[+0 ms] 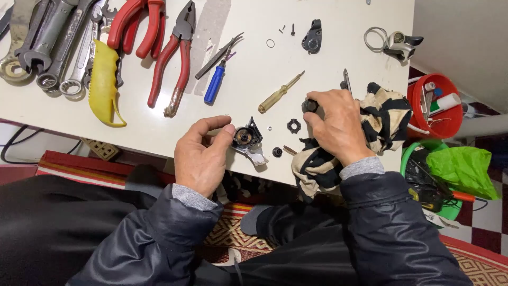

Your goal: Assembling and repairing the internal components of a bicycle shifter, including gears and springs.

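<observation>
Bare table [317,69] behind the screwdriver [281,92]; pliers [174,58] and rag [381,122] flank it.

A white tabletop [328,58] serves as the landmark. At its far left lies a heap of steel spanners [50,45], with a yellow plastic handle [105,85] just beside them. Toward the middle from those lie red-handled pliers [172,58], then a blue-handled small tool [215,83], then a screwdriver with a clear amber handle [279,93]. Near the far edge rest a few tiny black screws [287,28] and a black plastic cover piece [313,37]. Off the table's right edge stand a red plastic tub [450,114] and a green bucket [413,156] with a green bag [463,169].
</observation>
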